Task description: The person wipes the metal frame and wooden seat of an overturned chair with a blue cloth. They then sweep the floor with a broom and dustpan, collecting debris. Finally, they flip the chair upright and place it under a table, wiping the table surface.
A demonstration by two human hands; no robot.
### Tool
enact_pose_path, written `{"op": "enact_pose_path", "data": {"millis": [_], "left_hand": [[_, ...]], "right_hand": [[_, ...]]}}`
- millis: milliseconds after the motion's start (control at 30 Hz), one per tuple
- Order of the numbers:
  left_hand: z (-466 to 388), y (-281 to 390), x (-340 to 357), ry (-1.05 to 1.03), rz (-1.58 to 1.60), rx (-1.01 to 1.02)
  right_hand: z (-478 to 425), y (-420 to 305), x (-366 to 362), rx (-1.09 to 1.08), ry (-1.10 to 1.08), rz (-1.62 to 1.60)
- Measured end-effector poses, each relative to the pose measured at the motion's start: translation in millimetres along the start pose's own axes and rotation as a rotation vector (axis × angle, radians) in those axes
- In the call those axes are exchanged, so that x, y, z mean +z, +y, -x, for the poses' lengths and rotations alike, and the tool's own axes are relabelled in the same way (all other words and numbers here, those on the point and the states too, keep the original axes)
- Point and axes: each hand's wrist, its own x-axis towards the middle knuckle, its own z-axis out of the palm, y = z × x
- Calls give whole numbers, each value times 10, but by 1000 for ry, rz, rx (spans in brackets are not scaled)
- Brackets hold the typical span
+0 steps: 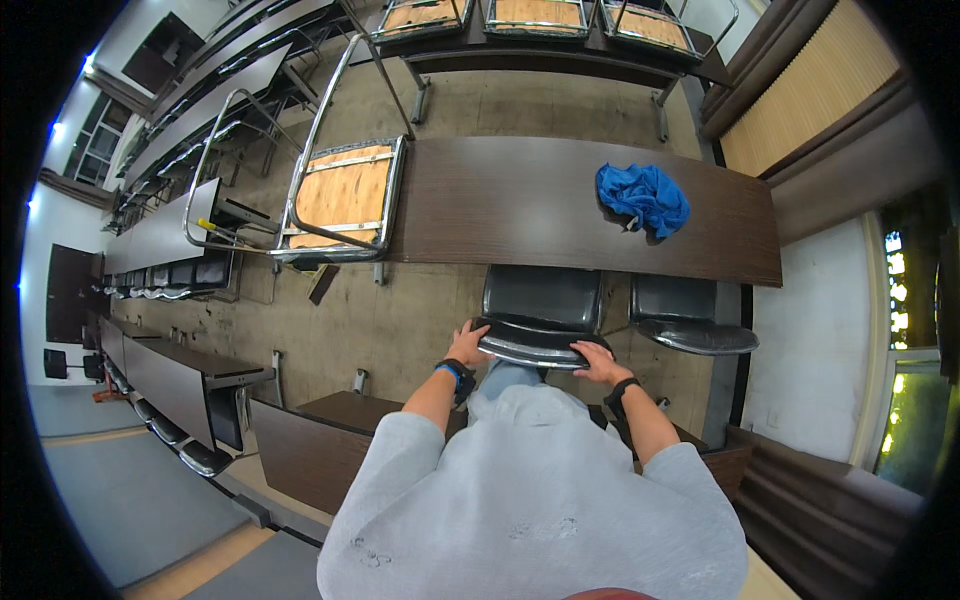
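Observation:
A black padded chair with a metal frame stands at the near side of a dark wood-grain table. My left hand grips the left end of its backrest, and my right hand holds the right end. Part of the chair's seat runs under the table edge, and its legs are hidden. A second black chair is just to the right. On the tabletop lies a crumpled blue cloth. An upturned chair rests on the table's left end, its plywood underside facing up.
Several upturned chairs sit on another table beyond. A broom stands near the upturned chair at left. Rows of tables and chairs fill the left side. Behind me is a table; curtains and a window are at right.

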Motion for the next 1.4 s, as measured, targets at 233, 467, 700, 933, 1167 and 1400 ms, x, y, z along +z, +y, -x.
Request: {"op": "enact_pose_path", "data": {"millis": [233, 467, 700, 933, 1167, 1400], "left_hand": [[53, 50, 83, 36, 41, -98], [-186, 351, -50, 73, -19, -115], [-44, 421, 12, 22, 44, -56], [68, -287, -92, 31, 319, 310], [883, -1367, -1208, 80, 423, 274], [1916, -2588, -3469, 496, 345, 191]], "right_hand": [[232, -395, -268, -6, 91, 235], [44, -235, -544, 157, 168, 467], [280, -53, -78, 311, 401, 220], [119, -211, 254, 325, 493, 124], [-664, -1226, -294, 529, -101, -87], [-2076, -4329, -1216, -167, -224, -1249]]}}
